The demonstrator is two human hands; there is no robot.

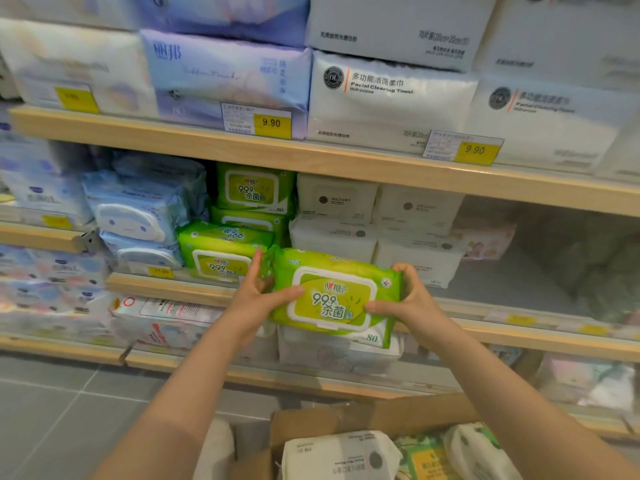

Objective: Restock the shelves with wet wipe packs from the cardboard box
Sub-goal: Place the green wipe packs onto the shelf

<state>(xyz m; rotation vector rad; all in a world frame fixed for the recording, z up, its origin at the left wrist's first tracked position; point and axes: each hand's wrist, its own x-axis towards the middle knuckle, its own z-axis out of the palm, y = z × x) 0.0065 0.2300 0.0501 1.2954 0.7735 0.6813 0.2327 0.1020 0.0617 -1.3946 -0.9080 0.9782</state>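
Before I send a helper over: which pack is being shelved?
On the middle wooden shelf, beside the green stack, find the green wet wipe pack gripped by the left hand and right hand. It alone is held in the air, lid facing outward.

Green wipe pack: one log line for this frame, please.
phase: placing | held: green wipe pack | left hand: grips left end | right hand: grips right end | target: green stack on shelf | cardboard box: packs remain

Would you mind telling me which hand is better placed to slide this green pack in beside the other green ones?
The left hand. It holds the green pack at the end nearest the shelved green packs, its fingers nearly touching them; the right hand grips the far end.
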